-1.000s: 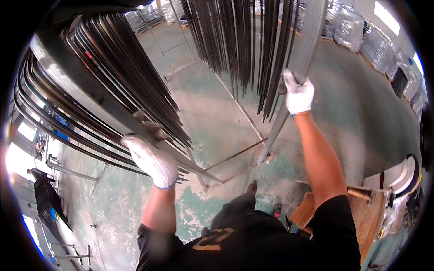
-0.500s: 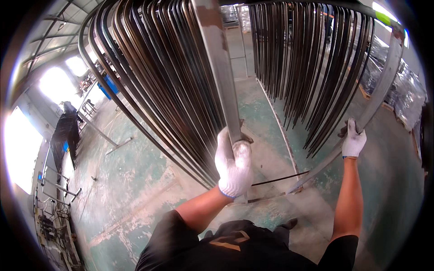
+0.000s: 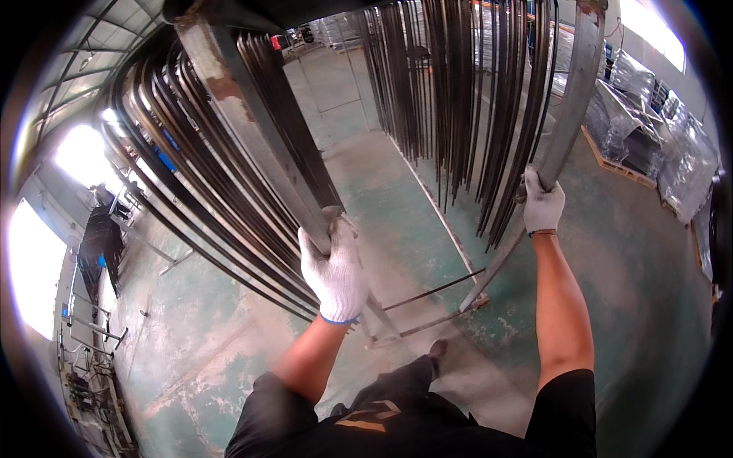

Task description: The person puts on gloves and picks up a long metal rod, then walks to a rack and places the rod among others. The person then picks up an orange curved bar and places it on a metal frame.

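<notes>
Left hand [image 3: 334,269], in a white knit glove, just off centre toward seven o'clock, and it's wrapped around the grey left post [image 3: 263,122], thumb on the near side! Right hand [image 3: 544,208], gloved as well, sits out at three o'clock, curled firmly about the right post [image 3: 573,99]. So that's two hands, two posts, one apiece. Rust-brown patches mark the left post up toward eleven o'clock; the right one climbs toward one to two o'clock.

Two banks of dark bent tubes here: the left bank [image 3: 305,153] at ten to eleven o'clock, the right bank [image 3: 458,99] at one o'clock, each packed too tightly to count. One thin dark crossbar [image 3: 435,290] runs low toward five o'clock, with one shoe [image 3: 437,349] below it.

Underfoot, a green floor [image 3: 214,359], worn through to pale patches at seven o'clock. Out in the room, plastic-wrapped bundles [image 3: 626,122] line up at two to three o'clock, a wooden pallet [image 3: 622,160] beneath. Bright windows [image 3: 34,267] glare around nine, and roof beams [image 3: 99,61] cross at ten.
</notes>
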Available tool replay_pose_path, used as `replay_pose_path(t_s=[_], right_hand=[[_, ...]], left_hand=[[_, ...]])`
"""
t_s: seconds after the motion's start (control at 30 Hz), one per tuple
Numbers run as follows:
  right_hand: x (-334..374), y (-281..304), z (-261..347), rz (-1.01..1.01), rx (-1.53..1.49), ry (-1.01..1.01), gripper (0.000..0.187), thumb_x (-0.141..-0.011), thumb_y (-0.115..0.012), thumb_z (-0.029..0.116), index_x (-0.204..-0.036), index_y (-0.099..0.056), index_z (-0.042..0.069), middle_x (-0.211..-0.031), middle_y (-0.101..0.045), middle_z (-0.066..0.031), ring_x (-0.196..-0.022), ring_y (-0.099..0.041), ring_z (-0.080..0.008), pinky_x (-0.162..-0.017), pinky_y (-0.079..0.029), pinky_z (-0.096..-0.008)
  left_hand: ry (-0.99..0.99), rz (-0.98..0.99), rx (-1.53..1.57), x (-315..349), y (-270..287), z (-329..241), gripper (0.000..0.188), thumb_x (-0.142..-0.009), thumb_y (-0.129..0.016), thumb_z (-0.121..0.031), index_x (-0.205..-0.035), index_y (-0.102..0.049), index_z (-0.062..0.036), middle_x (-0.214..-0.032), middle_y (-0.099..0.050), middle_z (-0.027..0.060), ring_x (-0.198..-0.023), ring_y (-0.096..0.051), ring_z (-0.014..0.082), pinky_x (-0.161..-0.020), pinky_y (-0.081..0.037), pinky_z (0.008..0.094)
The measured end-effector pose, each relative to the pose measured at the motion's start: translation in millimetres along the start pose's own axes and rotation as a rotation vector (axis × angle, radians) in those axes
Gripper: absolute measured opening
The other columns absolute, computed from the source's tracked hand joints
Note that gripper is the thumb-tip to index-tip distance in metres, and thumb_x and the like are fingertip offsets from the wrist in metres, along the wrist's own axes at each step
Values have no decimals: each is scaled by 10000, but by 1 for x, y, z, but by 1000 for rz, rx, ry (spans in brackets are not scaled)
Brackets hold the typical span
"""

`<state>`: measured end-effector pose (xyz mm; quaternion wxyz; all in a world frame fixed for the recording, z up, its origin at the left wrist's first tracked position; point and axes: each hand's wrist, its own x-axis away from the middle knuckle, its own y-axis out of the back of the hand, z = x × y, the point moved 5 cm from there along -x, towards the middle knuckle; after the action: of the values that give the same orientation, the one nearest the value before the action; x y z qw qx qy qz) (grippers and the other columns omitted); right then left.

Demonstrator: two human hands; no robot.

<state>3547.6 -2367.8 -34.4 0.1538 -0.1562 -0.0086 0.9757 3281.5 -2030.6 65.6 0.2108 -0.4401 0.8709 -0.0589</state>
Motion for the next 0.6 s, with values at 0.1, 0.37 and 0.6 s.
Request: replay_pose_path(t_s=[0.1, 0.37, 0.6], right_hand=[[-58, 4, 4, 38, -89, -36, 313, -992, -796, 272, -1095, -774, -23, -839, -708, -16, -720, -663, -91, -624, -578, -303], [-244, 25, -53, 94, -112, -25, 284, -1022, -762, 245, -980, -729, -34, -761, -703, -79, -651, -685, -162, -557, -583, -329], [-413, 3, -111, 129, -156, -95, 270, -985, -797, 242, -1014, -762, -24, -763, -702, -17, -621, -658, -104, -554, -543, -279]], left_hand=[[7, -40, 18, 5, -66, 8, 213, -1039, -638, -20, -1251, -635, -41, -844, -607, -14, -658, -519, 32, -580, -406, 200], [-33, -137, 29, 4, -227, 83, 382, -978, -569, 131, -1340, -604, 12, -1038, -695, 65, -826, -625, 94, -749, -513, 241], [140, -253, 6, -34, -381, 147, 424, -1004, -494, 78, -1424, -540, 47, -944, -636, 65, -725, -580, 117, -624, -481, 259]])
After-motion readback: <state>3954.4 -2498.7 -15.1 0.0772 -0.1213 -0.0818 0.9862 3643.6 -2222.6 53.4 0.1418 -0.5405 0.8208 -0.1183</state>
